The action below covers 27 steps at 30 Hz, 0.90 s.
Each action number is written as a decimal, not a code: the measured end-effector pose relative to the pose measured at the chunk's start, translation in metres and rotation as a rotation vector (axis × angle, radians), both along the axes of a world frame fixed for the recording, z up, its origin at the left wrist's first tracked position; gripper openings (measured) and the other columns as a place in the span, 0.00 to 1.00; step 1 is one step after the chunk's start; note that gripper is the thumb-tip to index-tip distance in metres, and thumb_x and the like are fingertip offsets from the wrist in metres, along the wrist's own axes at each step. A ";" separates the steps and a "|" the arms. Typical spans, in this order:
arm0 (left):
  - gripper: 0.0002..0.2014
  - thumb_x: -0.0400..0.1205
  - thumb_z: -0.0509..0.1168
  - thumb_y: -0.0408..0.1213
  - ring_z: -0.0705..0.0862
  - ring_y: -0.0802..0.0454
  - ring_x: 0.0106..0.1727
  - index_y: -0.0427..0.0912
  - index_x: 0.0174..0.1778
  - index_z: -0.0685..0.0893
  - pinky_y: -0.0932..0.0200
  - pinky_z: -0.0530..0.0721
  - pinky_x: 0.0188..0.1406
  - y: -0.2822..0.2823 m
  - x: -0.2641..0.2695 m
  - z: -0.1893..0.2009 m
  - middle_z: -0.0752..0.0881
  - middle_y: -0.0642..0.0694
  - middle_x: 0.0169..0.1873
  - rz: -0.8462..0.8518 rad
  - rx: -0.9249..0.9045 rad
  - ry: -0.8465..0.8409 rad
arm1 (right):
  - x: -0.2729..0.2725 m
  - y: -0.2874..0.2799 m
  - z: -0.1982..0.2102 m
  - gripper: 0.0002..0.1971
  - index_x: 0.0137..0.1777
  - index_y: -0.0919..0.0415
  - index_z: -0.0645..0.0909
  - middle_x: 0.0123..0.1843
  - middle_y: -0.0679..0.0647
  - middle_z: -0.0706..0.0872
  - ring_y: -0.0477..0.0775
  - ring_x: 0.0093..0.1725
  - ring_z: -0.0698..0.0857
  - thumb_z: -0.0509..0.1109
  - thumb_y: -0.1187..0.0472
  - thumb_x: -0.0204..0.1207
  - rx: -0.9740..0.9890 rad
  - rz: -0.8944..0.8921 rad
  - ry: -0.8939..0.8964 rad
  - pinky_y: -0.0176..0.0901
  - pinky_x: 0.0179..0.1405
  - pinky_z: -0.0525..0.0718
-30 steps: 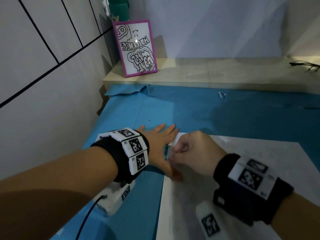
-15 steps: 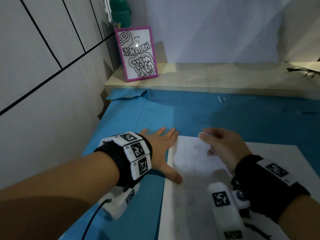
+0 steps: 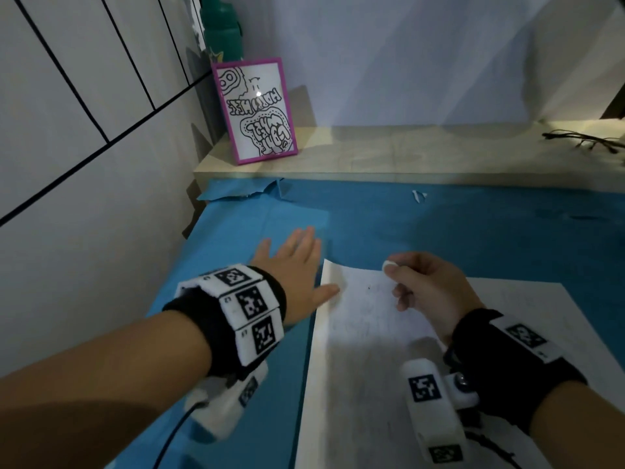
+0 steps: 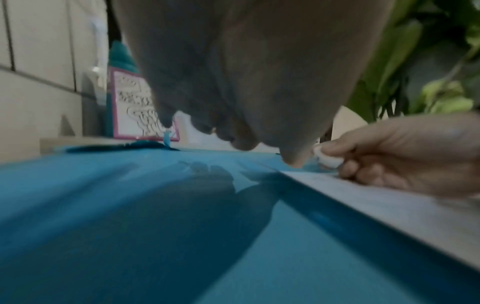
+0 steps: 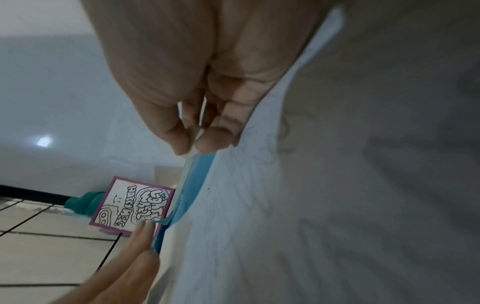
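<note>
Left hand flat, fingers straight, on blue table cover, thumb pinning left edge of white paper sheet. Right hand pinches small white eraser at sheet's far edge. Faint pencil lines clear only in right wrist view. Beyond hands: pink-framed doodle picture. Green plant only in left wrist view.

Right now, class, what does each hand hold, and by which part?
The right hand pinches a white eraser by its sides, one end poking out. The left hand holds nothing; its thumb touches the paper.
</note>
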<state>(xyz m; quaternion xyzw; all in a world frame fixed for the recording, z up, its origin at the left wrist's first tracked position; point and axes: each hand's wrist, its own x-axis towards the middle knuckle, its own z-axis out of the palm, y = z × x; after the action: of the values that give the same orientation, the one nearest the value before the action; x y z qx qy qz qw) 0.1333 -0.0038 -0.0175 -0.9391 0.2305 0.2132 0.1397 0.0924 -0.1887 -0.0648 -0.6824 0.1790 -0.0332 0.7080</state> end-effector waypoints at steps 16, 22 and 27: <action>0.53 0.73 0.61 0.70 0.36 0.45 0.83 0.57 0.81 0.30 0.27 0.44 0.77 -0.005 -0.006 -0.009 0.33 0.50 0.83 -0.072 -0.113 0.242 | 0.015 0.018 0.022 0.04 0.39 0.51 0.85 0.34 0.46 0.84 0.48 0.34 0.82 0.76 0.61 0.67 -0.711 0.406 0.024 0.42 0.41 0.83; 0.54 0.71 0.57 0.75 0.37 0.45 0.84 0.52 0.84 0.40 0.26 0.40 0.76 -0.020 -0.015 -0.017 0.37 0.52 0.83 -0.133 -0.172 0.129 | 0.018 0.012 0.026 0.09 0.31 0.48 0.80 0.31 0.45 0.82 0.48 0.36 0.82 0.77 0.59 0.67 -0.794 0.366 0.031 0.35 0.35 0.76; 0.56 0.71 0.58 0.74 0.40 0.51 0.84 0.47 0.84 0.39 0.28 0.43 0.77 -0.019 -0.012 -0.023 0.37 0.51 0.84 -0.140 -0.173 0.149 | 0.010 0.010 0.032 0.08 0.29 0.53 0.83 0.25 0.48 0.83 0.44 0.25 0.79 0.79 0.62 0.63 -0.740 0.536 0.127 0.31 0.26 0.76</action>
<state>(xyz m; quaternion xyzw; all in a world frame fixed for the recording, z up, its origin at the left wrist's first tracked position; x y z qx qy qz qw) 0.1212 -0.0228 -0.0405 -0.9108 0.3226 0.2515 0.0553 0.1024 -0.1784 -0.0326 -0.9122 0.0154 0.1309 0.3881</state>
